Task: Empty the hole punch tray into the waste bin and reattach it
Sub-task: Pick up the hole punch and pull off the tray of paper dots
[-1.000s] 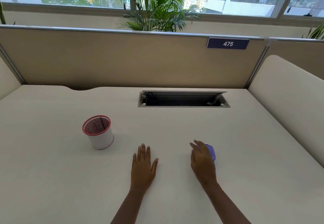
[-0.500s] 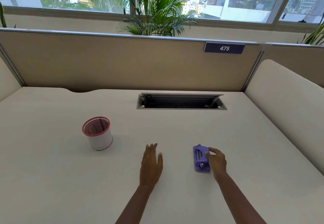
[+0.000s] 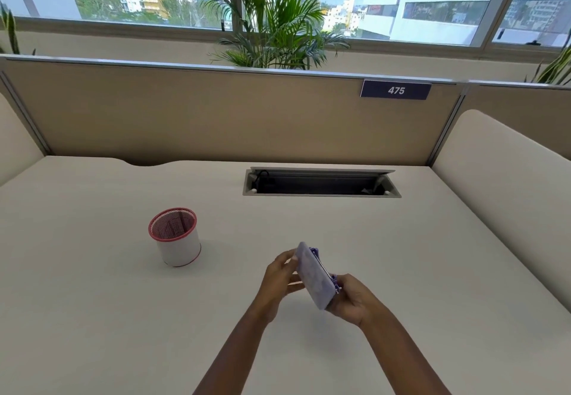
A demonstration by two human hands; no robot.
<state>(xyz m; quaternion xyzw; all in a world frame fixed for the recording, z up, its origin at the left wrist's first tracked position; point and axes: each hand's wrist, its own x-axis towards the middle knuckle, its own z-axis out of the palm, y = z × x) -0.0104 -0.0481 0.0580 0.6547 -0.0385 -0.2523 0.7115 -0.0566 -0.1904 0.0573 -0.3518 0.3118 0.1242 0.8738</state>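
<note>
Hole punch (image 3: 315, 277), no legible label

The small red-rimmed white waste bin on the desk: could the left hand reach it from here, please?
Probably yes: the desk between the left hand and the bin is bare, though that hand is holding the purple hole punch with the right hand.
</note>
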